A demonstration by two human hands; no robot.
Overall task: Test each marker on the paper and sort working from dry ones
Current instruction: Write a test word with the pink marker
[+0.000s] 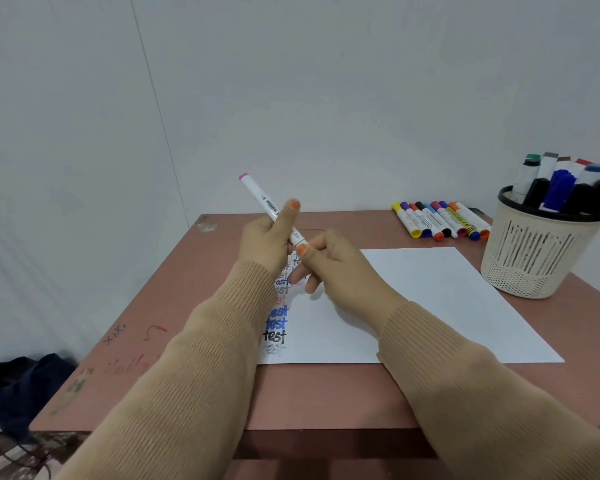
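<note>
Near the centre of the frame we see the left hand (267, 242) gripping a white marker (261, 198), fingers wrapped round its barrel and thumb pressed along it. The marker is held in the air above the paper (430, 306), tilted so its pink end points to the upper left. The right hand (333, 265) meets the marker's lower end, thumb and curled fingers pinching it; we cannot tell whether a cap sits there. The paper lies flat on the reddish-brown table (326, 396), and down its left edge runs a column of the word "test" (276, 323) in several colours, partly hidden by the left sleeve. At the upper right of the table a row of markers (437, 220) lies side by side. Just right of it, near the paper's far right corner, stands a cream basket (534, 258) holding more markers (561, 185) upright. A dark bag (21, 382) sits at the lower left.
</note>
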